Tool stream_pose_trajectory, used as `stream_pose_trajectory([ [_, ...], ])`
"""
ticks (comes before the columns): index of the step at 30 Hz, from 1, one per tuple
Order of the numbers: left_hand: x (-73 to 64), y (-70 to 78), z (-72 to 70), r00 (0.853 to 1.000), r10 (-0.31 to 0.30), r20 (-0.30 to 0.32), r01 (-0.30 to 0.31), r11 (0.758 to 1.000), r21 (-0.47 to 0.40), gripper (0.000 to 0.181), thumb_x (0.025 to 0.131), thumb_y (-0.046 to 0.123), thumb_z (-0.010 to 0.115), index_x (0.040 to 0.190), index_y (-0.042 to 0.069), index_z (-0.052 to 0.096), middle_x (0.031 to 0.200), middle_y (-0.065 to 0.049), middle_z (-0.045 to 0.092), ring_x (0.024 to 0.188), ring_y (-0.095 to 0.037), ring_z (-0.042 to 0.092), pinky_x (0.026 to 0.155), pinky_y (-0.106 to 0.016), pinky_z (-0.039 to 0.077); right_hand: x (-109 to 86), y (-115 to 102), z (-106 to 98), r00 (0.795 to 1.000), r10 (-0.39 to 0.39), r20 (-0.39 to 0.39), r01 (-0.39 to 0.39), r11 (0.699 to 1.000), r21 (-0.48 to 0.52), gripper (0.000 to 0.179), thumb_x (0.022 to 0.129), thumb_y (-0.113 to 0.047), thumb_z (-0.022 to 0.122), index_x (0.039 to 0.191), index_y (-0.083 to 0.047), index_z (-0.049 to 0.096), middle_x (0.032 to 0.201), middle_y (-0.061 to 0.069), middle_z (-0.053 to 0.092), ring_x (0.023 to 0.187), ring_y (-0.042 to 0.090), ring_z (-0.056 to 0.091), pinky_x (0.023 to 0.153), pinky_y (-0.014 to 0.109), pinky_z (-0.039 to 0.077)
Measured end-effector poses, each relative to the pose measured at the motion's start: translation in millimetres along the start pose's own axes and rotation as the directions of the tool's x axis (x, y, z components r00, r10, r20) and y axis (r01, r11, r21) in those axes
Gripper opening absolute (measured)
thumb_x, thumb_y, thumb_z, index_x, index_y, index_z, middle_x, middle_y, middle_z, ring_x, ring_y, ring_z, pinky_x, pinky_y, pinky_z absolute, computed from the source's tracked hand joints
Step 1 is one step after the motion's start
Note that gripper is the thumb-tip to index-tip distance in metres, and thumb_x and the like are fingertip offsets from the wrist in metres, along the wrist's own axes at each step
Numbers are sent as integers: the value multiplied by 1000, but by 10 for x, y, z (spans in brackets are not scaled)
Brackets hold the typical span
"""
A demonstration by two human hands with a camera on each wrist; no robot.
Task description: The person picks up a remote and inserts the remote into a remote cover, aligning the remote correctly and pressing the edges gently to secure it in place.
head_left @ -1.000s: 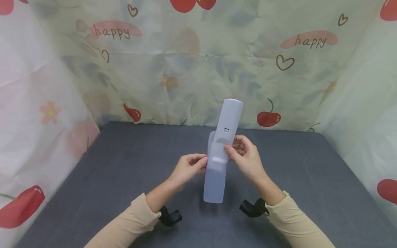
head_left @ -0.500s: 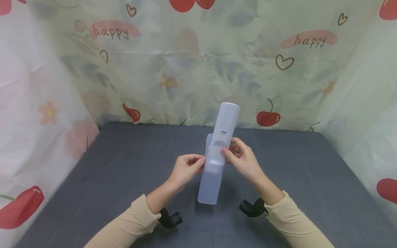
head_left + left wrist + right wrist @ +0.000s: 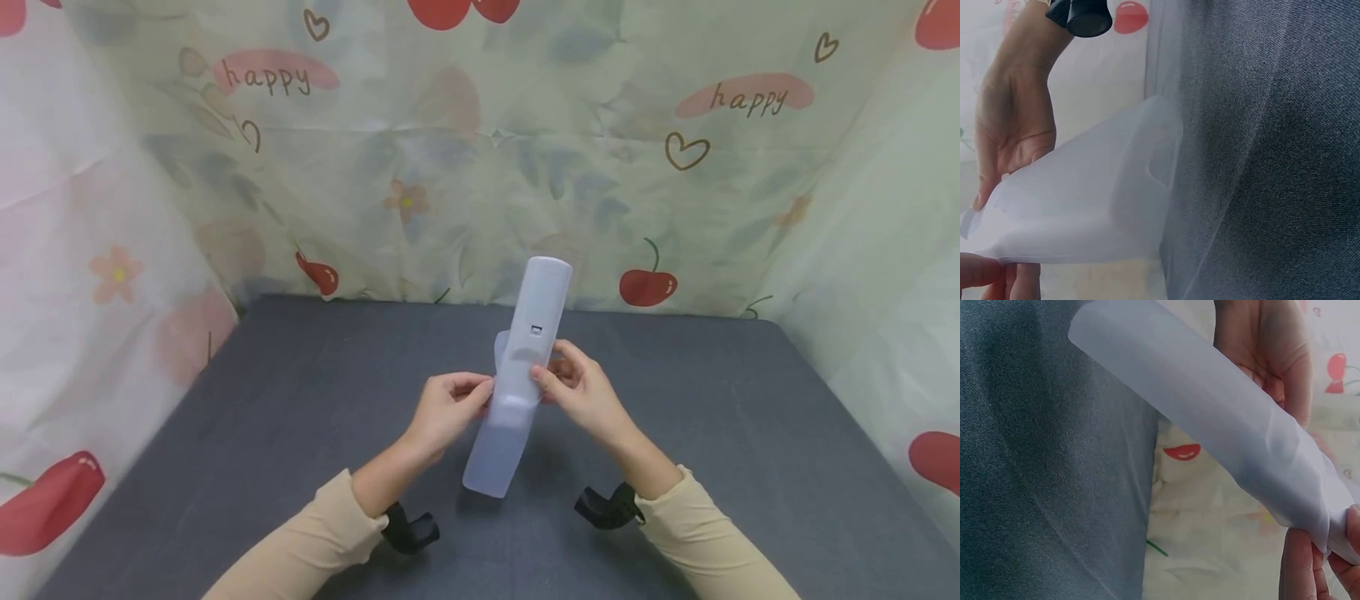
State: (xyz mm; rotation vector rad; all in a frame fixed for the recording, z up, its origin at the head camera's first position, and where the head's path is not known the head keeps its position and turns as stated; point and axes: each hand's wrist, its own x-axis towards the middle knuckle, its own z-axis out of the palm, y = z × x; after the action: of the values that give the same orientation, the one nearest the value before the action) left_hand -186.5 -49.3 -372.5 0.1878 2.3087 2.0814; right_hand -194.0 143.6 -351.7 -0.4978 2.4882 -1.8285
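A white remote control (image 3: 542, 300) stands tilted above the table, its back with a small latch slot towards me. Its lower part sits inside a frosted translucent sleeve (image 3: 495, 462), which hangs well below it, with a flap showing behind on the left. My left hand (image 3: 446, 412) pinches the sleeve's left edge between thumb and fingers. My right hand (image 3: 592, 396) grips the remote and sleeve from the right, thumb on the back and fingers behind. The sleeve (image 3: 1079, 194) shows an opening at its far end in the left wrist view. In the right wrist view, fingertips pinch near the remote (image 3: 1338, 519).
A dark grey cloth-covered table (image 3: 315, 350) lies under both hands. Printed fabric (image 3: 480, 167) with cherries and hearts encloses the back and sides. Black wrist mounts (image 3: 411, 532) sit below both wrists.
The remote and sleeve have shifted down and left, and the sleeve's lower end has swung to the left. The right hand has moved slightly down and left; the left hand has hardly moved.
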Motion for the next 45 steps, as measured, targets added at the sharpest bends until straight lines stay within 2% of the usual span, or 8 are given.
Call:
stream_pose_trajectory([
  [7,-17,-1,-19,999,-42,15,41,999,20,21,91,9,58,103,-6,68,98,-20,69,74,-8,63,72,-30,57,-4,36,39,1000,14,5,-14,1000,-22,41,92,-16,59,128,-2,47,105,28,62,88,24,67,75,40,57],
  [13,-16,50,-30,987,-107,123,104,994,29,29,94,13,52,115,-4,61,113,-21,65,98,-24,65,84,-40,54,-15,45,54,1000,9,-5,-9,1000,-26,36,91,-14,60,124,-1,50,97,23,59,78,18,65,73,41,56],
  [18,-22,51,2,979,-56,198,32,992,122,31,92,23,58,113,0,61,107,-16,67,91,-17,65,76,-31,54,-14,52,63,1000,9,-2,-9,999,-45,33,90,-12,62,119,0,53,94,20,58,71,9,61,68,30,55],
  [22,-20,53,24,988,19,151,-37,992,118,27,90,18,62,107,-3,64,100,-19,69,83,-17,67,71,-28,54,-22,47,65,1000,18,4,-18,999,-27,34,92,-14,59,121,1,50,97,21,59,76,8,61,71,31,56],
  [27,-9,86,14,998,25,60,-27,999,36,25,89,12,63,109,-3,64,101,-20,68,87,-19,68,72,-30,54,-31,20,33,998,68,-19,-67,997,45,34,95,-18,55,121,0,44,105,24,62,84,11,65,78,37,56],
  [31,10,98,-2,999,29,20,-29,1000,-6,27,89,12,63,111,-3,63,104,-20,67,89,-19,67,73,-29,54,-56,15,13,993,120,7,-120,993,19,31,93,-18,57,116,4,51,103,21,64,87,16,67,78,32,56],
  [36,17,107,-12,998,57,29,-57,998,-3,29,90,13,62,115,-2,62,108,-20,66,93,-22,67,76,-32,55,-73,35,31,994,110,25,-109,993,-37,27,91,-15,60,107,7,60,98,21,67,83,20,67,75,33,57],
  [45,7,107,-25,991,95,93,-100,993,58,31,92,15,59,119,-1,60,109,-20,67,93,-24,67,76,-33,55,-76,19,91,995,53,-89,-60,995,-80,15,88,-9,62,93,5,64,79,13,67,65,6,62,65,24,54],
])
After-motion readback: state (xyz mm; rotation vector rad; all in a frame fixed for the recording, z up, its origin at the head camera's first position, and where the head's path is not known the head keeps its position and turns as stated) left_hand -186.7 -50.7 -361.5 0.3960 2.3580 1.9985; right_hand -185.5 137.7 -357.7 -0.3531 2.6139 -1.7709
